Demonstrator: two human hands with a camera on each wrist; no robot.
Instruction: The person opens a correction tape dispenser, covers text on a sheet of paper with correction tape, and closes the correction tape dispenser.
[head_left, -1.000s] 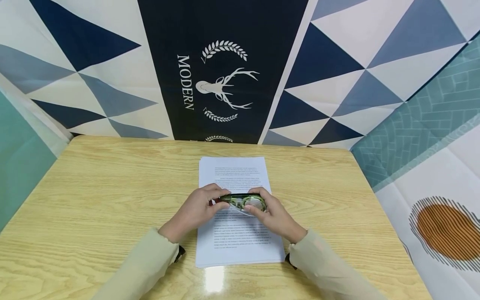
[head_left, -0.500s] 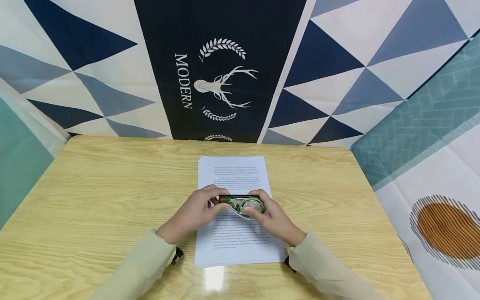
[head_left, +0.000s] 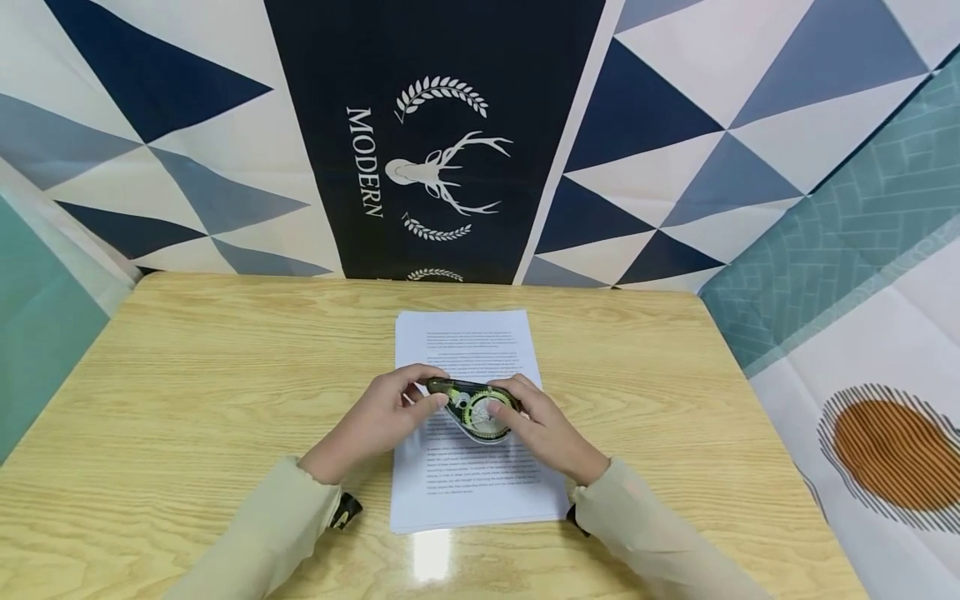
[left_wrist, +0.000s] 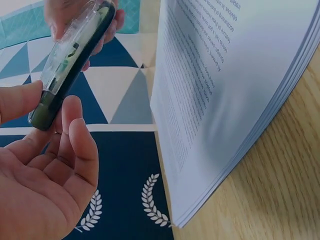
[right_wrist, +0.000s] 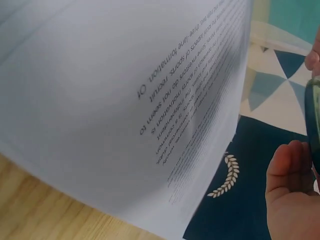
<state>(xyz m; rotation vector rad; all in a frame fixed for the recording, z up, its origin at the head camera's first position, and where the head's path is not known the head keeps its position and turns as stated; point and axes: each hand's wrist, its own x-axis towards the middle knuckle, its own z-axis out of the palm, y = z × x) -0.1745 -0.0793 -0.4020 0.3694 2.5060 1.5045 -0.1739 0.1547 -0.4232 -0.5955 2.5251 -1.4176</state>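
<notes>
A correction tape dispenser [head_left: 463,400], dark green with a clear cover and a round toothed wheel inside, is held between both hands over the printed pages. My left hand [head_left: 390,417] pinches its narrow dark end between thumb and fingers. At the wide, rounded end my right hand [head_left: 551,433] grips it, thumb lying across the wheel. The left wrist view shows the dispenser [left_wrist: 70,65] edge-on, its dark tip [left_wrist: 44,112] between my left thumb and fingers. Only a sliver of the dispenser [right_wrist: 313,125] enters the right wrist view. Beneath is a stack of printed paper [head_left: 480,492].
The stack lies on a wood-grain table [head_left: 247,375]. Behind the table's far edge hangs a patterned cloth [head_left: 465,50] with triangles, a deer head and lettering. More cloth [head_left: 862,333] borders the right side.
The dispenser has turned so its flat face and wheel show more to the head camera. Its narrow end has shifted left and slightly up with my left hand; my right hand keeps its grip.
</notes>
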